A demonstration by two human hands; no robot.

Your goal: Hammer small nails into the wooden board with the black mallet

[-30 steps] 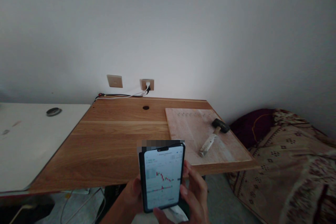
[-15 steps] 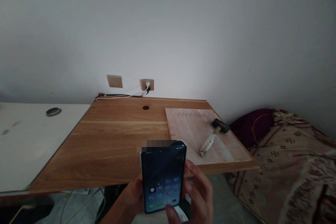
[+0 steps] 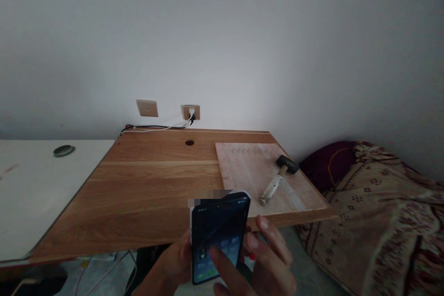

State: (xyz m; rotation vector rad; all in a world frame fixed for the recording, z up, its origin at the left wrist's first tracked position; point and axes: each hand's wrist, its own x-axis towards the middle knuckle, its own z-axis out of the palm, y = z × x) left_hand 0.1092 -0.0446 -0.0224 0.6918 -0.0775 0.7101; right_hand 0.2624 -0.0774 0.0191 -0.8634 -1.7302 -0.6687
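Note:
A dark-screened smartphone (image 3: 219,226) stands tilted up in front of me, its home screen lit with several app icons. My left hand (image 3: 173,263) is wrapped round its left side and holds it. Over the lower part of the screen is my right hand (image 3: 263,263), one finger extended onto or just above the icons; contact is hard to tell. The other right fingers are spread to the right of the phone, holding nothing. Beyond the phone, a mallet (image 3: 279,179) with a black head and worn pale handle lies on a whitish board (image 3: 243,166).
The board rests on a wooden desk (image 3: 149,194). To the left is a white tabletop (image 3: 45,194) bearing a round dark lid-like disc (image 3: 64,150). Cables run to a wall socket (image 3: 190,112). A patterned cloth (image 3: 364,212) covers something at right.
My right hand has shifted from gripping the phone's right edge, thumb low on the screen, to an extended finger over the icons. The phone moved slightly right; the view turned a little.

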